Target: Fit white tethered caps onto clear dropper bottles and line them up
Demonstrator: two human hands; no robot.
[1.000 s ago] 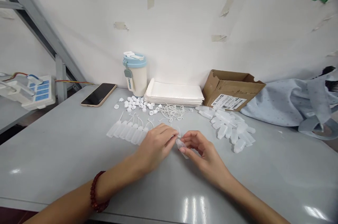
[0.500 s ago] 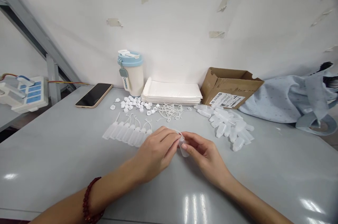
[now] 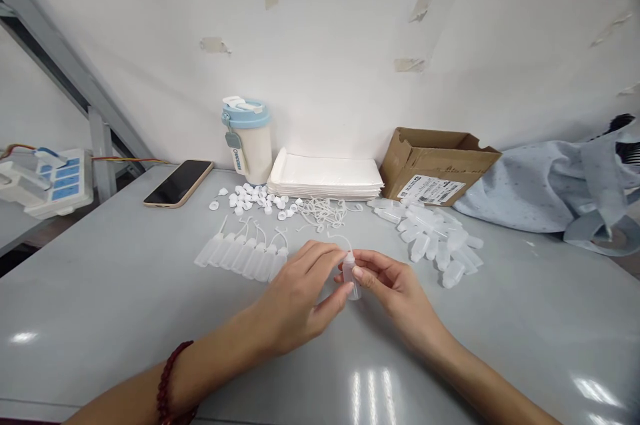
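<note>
A small translucent bottle [image 3: 351, 281] with a white strap curling from its neck stands nearly upright between my hands. My right hand [image 3: 395, 285] grips its body between thumb and fingers. My left hand [image 3: 305, 288] is at its left side, fingers apart, with the index fingertip by the neck and the thumb tip at the lower body. To the left lies a row of several bottles with straps [image 3: 243, 253]. Behind are loose white caps [image 3: 250, 197] and a heap of thin white straps [image 3: 325, 213]. Several bottles without straps [image 3: 425, 231] lie piled at the right.
Along the wall are a phone [image 3: 179, 183], a cream cup with a blue lid [image 3: 256, 151], a stack of white envelopes [image 3: 327, 175] and an open cardboard box [image 3: 435, 168]. Pale blue cloth [image 3: 525, 185] lies at the right, a power strip [image 3: 67, 181] at the far left.
My left thumb and index finger have spread apart, baring the bottle's neck and curled strap. The bottle is now more upright, still in my right hand.
</note>
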